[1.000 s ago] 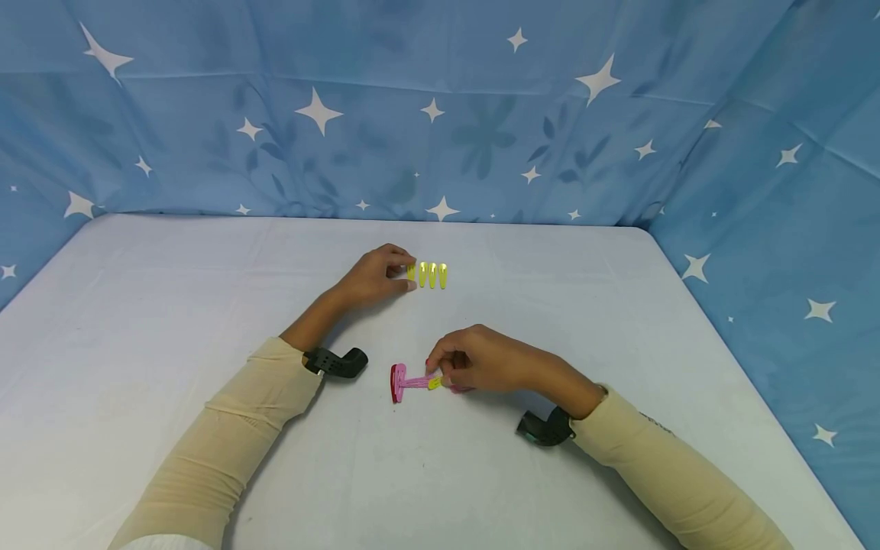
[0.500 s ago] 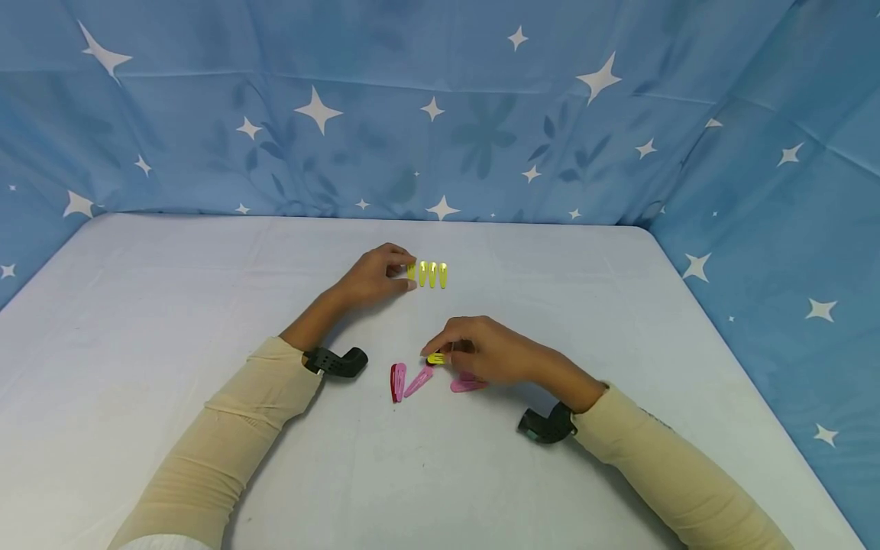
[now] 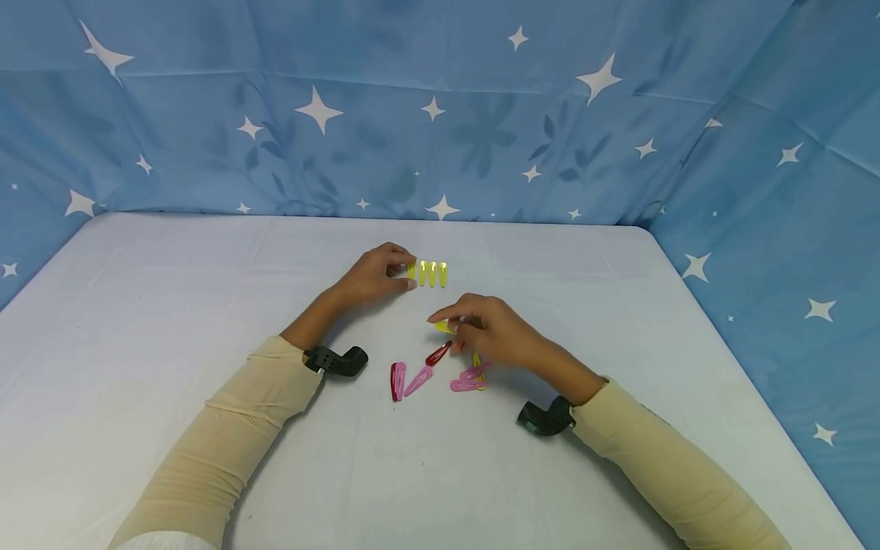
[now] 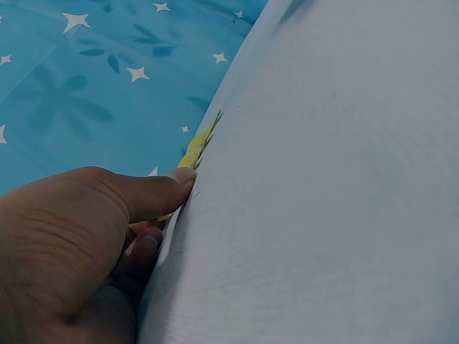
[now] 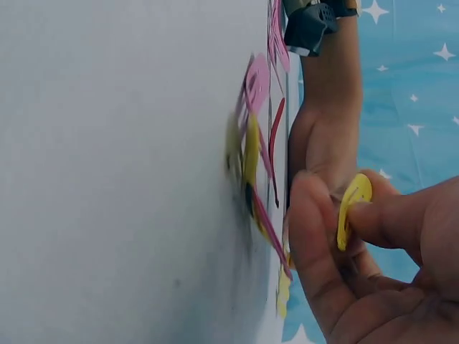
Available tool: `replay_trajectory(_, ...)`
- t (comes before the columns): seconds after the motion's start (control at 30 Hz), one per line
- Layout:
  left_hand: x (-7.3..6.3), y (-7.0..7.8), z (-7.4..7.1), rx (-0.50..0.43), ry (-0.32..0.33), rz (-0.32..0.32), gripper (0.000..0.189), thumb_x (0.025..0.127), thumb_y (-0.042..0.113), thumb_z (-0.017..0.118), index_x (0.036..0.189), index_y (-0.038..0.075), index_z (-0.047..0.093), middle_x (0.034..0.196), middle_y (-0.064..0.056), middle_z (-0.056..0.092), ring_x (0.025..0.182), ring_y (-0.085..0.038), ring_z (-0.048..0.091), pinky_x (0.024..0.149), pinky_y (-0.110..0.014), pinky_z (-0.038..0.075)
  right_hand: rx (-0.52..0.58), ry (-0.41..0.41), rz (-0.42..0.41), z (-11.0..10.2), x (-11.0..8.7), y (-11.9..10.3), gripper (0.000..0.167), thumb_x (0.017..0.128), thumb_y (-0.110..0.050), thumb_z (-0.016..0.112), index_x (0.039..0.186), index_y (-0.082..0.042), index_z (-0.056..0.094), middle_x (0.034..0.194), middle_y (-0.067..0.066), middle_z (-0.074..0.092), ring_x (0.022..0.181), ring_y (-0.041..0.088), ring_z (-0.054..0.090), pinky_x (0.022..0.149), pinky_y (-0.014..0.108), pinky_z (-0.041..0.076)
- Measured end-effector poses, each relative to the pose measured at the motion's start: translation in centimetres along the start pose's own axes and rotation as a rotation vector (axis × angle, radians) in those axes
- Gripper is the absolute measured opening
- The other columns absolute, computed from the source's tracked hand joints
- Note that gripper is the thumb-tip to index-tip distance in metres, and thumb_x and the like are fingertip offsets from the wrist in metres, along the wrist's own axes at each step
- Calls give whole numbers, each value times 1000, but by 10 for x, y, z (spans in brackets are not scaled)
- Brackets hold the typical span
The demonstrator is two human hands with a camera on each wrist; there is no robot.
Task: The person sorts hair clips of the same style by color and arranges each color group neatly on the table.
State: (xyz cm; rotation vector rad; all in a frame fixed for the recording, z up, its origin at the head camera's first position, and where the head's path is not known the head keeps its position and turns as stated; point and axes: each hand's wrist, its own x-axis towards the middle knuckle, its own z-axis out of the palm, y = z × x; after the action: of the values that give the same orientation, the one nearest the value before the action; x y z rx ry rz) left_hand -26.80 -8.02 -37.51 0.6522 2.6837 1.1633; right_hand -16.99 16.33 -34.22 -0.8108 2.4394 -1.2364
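My right hand [image 3: 491, 332] pinches a yellow snap hair clip [image 5: 354, 204] between thumb and fingers, lifted above the table. At the far side my left hand [image 3: 374, 275] has thumb and fingertips at the two ends of a yellow hair clip [image 3: 411, 272], partly hidden by them. Three more yellow clips [image 3: 432, 273] stand side by side to its right. Below my right hand lie a red clip [image 3: 438, 354] and a pink clip [image 3: 418, 380], end to end. Pink clips [image 3: 467, 385] overlap a yellow clip [image 3: 477, 359] nearby.
A red clip [image 3: 394, 382] and a pink clip [image 3: 400, 382] lie together on the left of the loose clips. All rest on a white-covered table [image 3: 330, 481]. A blue star-patterned curtain [image 3: 385, 153] borders the table's back and right side.
My right hand has lifted the yellow clip out of the loose pile and carried it away toward the row, uncovering red, pink and yellow clips. My left hand has stayed in place.
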Motion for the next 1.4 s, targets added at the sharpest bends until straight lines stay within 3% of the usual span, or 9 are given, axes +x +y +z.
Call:
replay_trajectory(0.13, 0, 0, 0, 1, -1, -3, 49, 93, 21, 68, 136, 1, 57, 140, -15, 51, 119, -31, 55, 103, -44, 47, -9, 55, 0, -3, 3, 2, 27, 96, 1, 57, 117, -7, 72, 100, 9, 67, 79, 17, 63, 67, 22, 51)
replay_trajectory(0.27, -2, 1, 0, -2, -3, -12, 49, 93, 21, 68, 137, 1, 57, 141, -15, 50, 121, -31, 54, 104, -45, 46, 8, 53, 6, -5, 6, 7, 23, 95, -2, 60, 115, -6, 72, 103, 8, 71, 83, 17, 62, 75, 24, 54)
replay_trajectory(0.53, -1, -1, 0, -4, -4, -16, 50, 93, 20, 68, 138, 1, 55, 142, -15, 50, 120, -30, 54, 103, -44, 46, 38, 74, 23, -10, 12, 13, 21, 92, 0, 62, 111, -3, 71, 93, 9, 67, 74, 21, 63, 70, 25, 51)
replay_trajectory(0.83, -1, -3, 1, -28, -10, -20, 49, 93, 19, 67, 138, 1, 55, 142, -14, 49, 121, -30, 54, 104, -44, 46, 44, 148, 30, -19, 19, 20, 25, 89, 3, 62, 113, 0, 69, 97, 13, 65, 76, 22, 66, 72, 27, 54)
replay_trajectory(1.4, -1, 0, 2, -33, -7, -15, 50, 93, 15, 68, 138, 0, 55, 143, -15, 48, 122, -31, 54, 104, -43, 47, -14, 258, 188, -37, 50, 32, 18, 91, -6, 67, 108, -5, 70, 99, 12, 66, 89, 23, 64, 71, 26, 50)
